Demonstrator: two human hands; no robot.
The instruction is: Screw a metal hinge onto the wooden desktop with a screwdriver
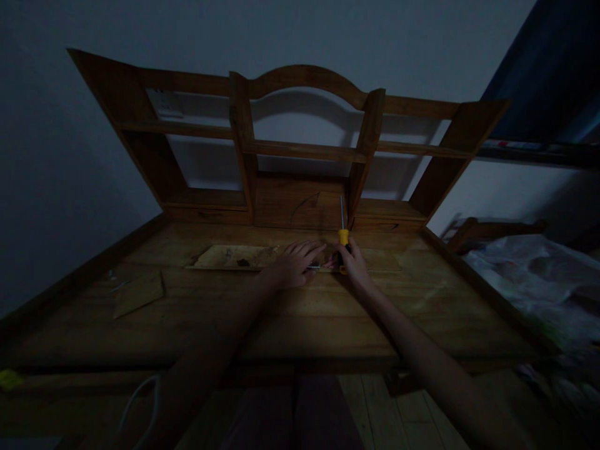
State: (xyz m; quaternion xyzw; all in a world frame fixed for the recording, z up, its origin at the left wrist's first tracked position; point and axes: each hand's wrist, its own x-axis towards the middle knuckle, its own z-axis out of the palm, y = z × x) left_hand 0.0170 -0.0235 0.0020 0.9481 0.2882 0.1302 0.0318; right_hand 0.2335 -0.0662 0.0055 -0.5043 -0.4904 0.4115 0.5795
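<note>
My right hand [357,264] is wrapped around the yellow and black handle of a screwdriver [344,239]. Its metal shaft points up and away from me. To the left, my left hand [296,261] lies with its fingers stretched toward the right hand, over a long, flat wooden piece [218,256] with dark stains. Beside the left hand's fingertips is a small metal piece [314,267], perhaps a screw; the dim light hides its exact kind. The long wooden piece rests on the wooden desk [300,306], and both hands cover its middle.
A wooden shelf unit [307,150] stands along the desk's back, against the wall. At left lies a small thin wooden panel [139,294] near some small bits [120,285]. Raised edges run along both desk sides. A plastic bag [529,269] is off to the right.
</note>
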